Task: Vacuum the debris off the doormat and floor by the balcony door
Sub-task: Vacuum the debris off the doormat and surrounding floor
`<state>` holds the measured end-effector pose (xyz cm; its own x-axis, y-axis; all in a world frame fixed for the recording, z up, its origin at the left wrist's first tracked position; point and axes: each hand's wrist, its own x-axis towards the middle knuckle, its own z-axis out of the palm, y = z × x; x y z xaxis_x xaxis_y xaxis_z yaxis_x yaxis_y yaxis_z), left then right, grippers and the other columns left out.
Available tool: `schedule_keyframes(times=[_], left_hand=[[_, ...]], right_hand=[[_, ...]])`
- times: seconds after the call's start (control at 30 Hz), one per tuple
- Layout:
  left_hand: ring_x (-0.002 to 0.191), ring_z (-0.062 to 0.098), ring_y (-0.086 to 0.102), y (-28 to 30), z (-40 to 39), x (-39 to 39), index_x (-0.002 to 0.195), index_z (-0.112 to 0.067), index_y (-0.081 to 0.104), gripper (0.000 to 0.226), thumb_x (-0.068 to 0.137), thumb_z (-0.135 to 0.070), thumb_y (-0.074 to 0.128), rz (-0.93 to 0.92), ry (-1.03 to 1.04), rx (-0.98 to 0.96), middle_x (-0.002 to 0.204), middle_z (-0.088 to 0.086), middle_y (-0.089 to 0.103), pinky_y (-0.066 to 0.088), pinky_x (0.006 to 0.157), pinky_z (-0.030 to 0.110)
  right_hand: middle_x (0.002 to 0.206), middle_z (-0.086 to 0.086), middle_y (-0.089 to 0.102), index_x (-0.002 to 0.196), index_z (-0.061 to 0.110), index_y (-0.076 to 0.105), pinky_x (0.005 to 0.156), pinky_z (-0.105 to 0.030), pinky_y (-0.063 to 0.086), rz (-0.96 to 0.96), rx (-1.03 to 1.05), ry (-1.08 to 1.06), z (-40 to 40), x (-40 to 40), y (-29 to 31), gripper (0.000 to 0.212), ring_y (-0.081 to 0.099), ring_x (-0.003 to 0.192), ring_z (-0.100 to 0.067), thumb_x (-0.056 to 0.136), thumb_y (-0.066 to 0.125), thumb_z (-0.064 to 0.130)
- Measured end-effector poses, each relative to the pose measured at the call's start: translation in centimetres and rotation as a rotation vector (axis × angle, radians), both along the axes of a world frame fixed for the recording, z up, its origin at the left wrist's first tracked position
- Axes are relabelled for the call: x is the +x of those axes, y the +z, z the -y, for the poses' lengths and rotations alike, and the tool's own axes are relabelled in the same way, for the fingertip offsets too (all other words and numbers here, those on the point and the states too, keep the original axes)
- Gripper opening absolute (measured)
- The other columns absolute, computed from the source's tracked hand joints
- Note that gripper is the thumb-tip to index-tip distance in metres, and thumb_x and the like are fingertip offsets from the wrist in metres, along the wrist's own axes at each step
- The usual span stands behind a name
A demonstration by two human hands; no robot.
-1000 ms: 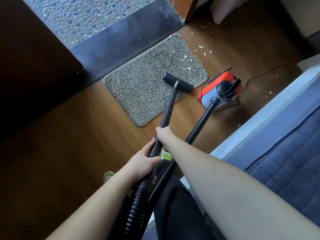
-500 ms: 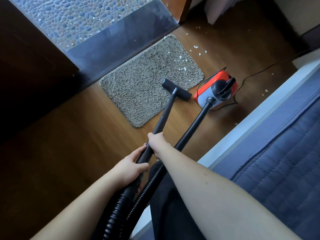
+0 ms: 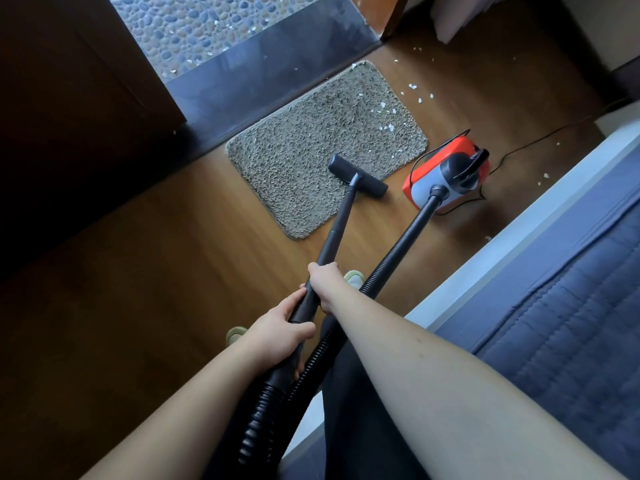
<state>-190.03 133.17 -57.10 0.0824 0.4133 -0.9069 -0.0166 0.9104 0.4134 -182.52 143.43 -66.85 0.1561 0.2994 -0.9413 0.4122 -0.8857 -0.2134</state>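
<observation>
Both hands wrapped round wand (image 3: 341, 220) — right hand (image 3: 323, 282) above left hand (image 3: 277, 332); nozzle (image 3: 358, 176) on doormat (image 3: 311, 150) edge — white debris (image 3: 388, 128) beyond.

One doormat (image 3: 322, 147), one vacuum (image 3: 446, 174), two hands (image 3: 277, 332).

The floor nozzle (image 3: 357, 176) has slid back along the doormat (image 3: 311, 147) toward the hands, from the mat's middle to its near edge beside the red canister (image 3: 446, 174). The right hand (image 3: 322, 285) and left hand (image 3: 277, 332), both gripping the wand (image 3: 337, 225), have drawn back with it.
</observation>
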Motion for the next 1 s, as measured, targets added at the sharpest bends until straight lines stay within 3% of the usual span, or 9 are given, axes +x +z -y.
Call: schedule_keyframes(times=[0.17, 0.27, 0.4, 0.47, 0.57, 0.67, 0.77, 0.83, 1.0], left_hand=[[0.067, 0.018, 0.07, -1.5, 1.8, -0.4, 0.144, -0.059, 0.03, 0.081, 0.075, -0.028, 0.06, -0.061, -0.082, 0.027, 0.095, -0.003, 0.067, 0.061, 0.074, 0.038], [0.062, 0.019, 0.071, -1.9, 1.6, -0.4, 0.143, -0.06, 0.031, 0.08, 0.077, -0.026, 0.06, -0.041, -0.059, 0.033, 0.099, 0.001, 0.068, 0.061, 0.067, 0.036], [0.061, 0.02, 0.071, -1.9, 0.3, 0.0, 0.143, -0.061, 0.031, 0.082, 0.075, -0.025, 0.059, -0.031, -0.05, 0.054, 0.118, 0.005, 0.067, 0.062, 0.069, 0.038], [0.061, 0.02, 0.072, -1.8, -0.9, 0.3, 0.143, -0.061, 0.031, 0.081, 0.076, -0.025, 0.058, -0.021, -0.049, 0.063, 0.123, 0.004, 0.066, 0.061, 0.069, 0.036], [0.058, 0.024, 0.071, -1.9, -3.2, 1.2, 0.142, -0.061, 0.032, 0.081, 0.074, -0.024, 0.057, -0.002, -0.021, 0.046, 0.106, 0.006, 0.069, 0.059, 0.063, 0.035], [0.058, 0.033, 0.069, -2.0, -5.6, 2.0, 0.143, -0.057, 0.032, 0.084, 0.07, -0.025, 0.058, 0.022, 0.028, 0.036, 0.08, 0.001, 0.065, 0.058, 0.059, 0.037], [0.055, 0.033, 0.067, -1.9, -7.6, 2.5, 0.145, -0.055, 0.032, 0.084, 0.072, -0.024, 0.059, 0.026, 0.058, 0.029, 0.071, 0.002, 0.065, 0.057, 0.056, 0.037], [0.052, 0.033, 0.065, -1.6, -8.5, 2.7, 0.147, -0.052, 0.031, 0.081, 0.079, -0.016, 0.057, 0.038, 0.075, 0.03, 0.062, 0.002, 0.066, 0.054, 0.052, 0.033], [0.054, 0.029, 0.068, -1.4, -8.0, 1.7, 0.145, -0.053, 0.034, 0.083, 0.071, -0.024, 0.06, -0.017, -0.008, 0.037, 0.08, 0.002, 0.068, 0.057, 0.055, 0.034]], right_hand=[[0.09, -0.013, 0.058, 0.12, 0.012, 0.034, 0.061, -0.03, 0.049, 0.013, 0.001, 0.005, 1.3, -0.1, -0.5, 0.026, 0.056, 0.057, -0.02, 0.097, 0.041, 0.022], [0.088, -0.011, 0.056, 0.121, 0.011, 0.035, 0.059, -0.029, 0.049, 0.015, 0.007, 0.003, 1.0, 0.1, -0.8, 0.026, 0.056, 0.057, -0.019, 0.098, 0.041, 0.022], [0.109, -0.019, 0.063, 0.122, 0.011, 0.036, 0.068, -0.033, 0.052, 0.036, 0.008, 0.032, -0.4, 0.3, -1.2, 0.03, 0.06, 0.066, -0.024, 0.096, 0.042, 0.025], [0.115, -0.021, 0.063, 0.122, 0.01, 0.037, 0.064, -0.032, 0.052, 0.044, 0.026, 0.049, -1.7, 0.7, -1.4, 0.03, 0.059, 0.063, -0.023, 0.096, 0.043, 0.024], [0.112, -0.02, 0.064, 0.121, 0.011, 0.038, 0.068, -0.033, 0.053, 0.058, 0.034, 0.057, -4.0, 1.4, -1.4, 0.029, 0.058, 0.062, -0.022, 0.096, 0.044, 0.024], [0.108, -0.019, 0.066, 0.123, 0.011, 0.038, 0.089, -0.047, 0.054, 0.046, 0.046, 0.048, -6.3, 1.4, -1.2, 0.036, 0.065, 0.083, -0.03, 0.092, 0.045, 0.027], [0.096, -0.017, 0.067, 0.122, 0.01, 0.038, 0.093, -0.052, 0.052, 0.049, 0.034, 0.067, -8.2, 1.7, -1.8, 0.038, 0.067, 0.099, -0.035, 0.089, 0.045, 0.029], [0.1, -0.019, 0.067, 0.122, 0.009, 0.039, 0.093, -0.052, 0.051, 0.046, 0.025, 0.08, -8.9, 1.9, -2.7, 0.043, 0.066, 0.1, -0.036, 0.085, 0.046, 0.03], [0.099, -0.017, 0.065, 0.121, 0.01, 0.038, 0.096, -0.051, 0.05, 0.032, 0.008, 0.03, -8.1, 0.9, -1.4, 0.038, 0.064, 0.095, -0.033, 0.089, 0.046, 0.03]])
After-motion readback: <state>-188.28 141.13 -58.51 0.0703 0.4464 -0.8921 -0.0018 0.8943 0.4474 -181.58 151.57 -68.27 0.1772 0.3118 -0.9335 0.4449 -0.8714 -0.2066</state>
